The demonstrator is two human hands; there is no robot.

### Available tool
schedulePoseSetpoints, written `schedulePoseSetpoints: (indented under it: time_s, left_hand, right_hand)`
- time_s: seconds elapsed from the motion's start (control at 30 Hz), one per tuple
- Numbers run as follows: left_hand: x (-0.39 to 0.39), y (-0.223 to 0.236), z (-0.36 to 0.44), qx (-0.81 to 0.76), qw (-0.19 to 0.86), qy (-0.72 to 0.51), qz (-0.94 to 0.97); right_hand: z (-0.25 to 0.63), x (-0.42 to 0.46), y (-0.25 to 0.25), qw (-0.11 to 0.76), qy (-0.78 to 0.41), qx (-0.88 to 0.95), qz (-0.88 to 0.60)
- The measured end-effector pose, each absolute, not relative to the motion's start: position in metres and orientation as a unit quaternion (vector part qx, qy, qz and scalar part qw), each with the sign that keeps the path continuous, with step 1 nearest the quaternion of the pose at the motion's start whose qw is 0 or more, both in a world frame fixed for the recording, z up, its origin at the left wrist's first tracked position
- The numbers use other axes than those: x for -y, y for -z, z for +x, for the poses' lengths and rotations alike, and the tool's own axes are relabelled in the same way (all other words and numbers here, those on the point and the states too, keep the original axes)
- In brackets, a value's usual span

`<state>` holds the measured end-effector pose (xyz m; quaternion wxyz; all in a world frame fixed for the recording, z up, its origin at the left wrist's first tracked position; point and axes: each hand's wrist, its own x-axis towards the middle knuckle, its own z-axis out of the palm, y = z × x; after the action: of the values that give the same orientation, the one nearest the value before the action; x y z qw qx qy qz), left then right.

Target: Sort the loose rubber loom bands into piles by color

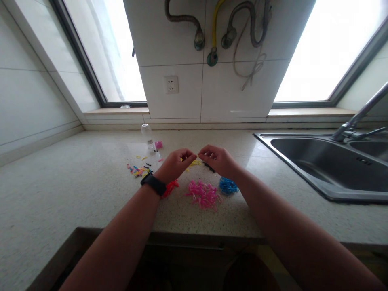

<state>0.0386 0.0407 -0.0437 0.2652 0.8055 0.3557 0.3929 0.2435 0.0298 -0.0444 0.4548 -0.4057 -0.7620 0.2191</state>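
Observation:
My left hand [176, 162], with a dark watch on its wrist, and my right hand [218, 160] meet fingertip to fingertip above the counter. Both are closed in a pinch; anything between the fingers is too small to make out. Just beneath them lie yellow bands [195, 163], which look like small rubber bands, and a few black bands [209, 167]. Closer to me are a pink pile [202, 195] and a blue pile [228, 186]. Red bands [171, 188] show partly behind my left wrist. A mixed-colour heap [139, 171] lies to the left.
A clear plastic bottle [147, 135] stands behind the heap, beside a small pink object [158, 144]. To the right, a steel sink [306, 178] with a faucet [348, 129] is set into the speckled counter [75, 186]. Hoses and a socket [171, 84] are on the wall.

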Motion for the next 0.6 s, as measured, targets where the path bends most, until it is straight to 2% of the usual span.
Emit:
schedulePoseSetpoints:
  time_s: [0.4, 0.6]
  left_hand:
    - [-0.046, 0.039, 0.030, -0.393, 0.210, -0.447, 0.776]
    - [-0.053, 0.034, 0.017, -0.441, 0.144, -0.476, 0.747]
  right_hand:
    - [0.245, -0.047, 0.054, 0.457, -0.163, 0.766, -0.422]
    - [0.247, -0.060, 0.060, 0.368, -0.019, 0.808, -0.460]
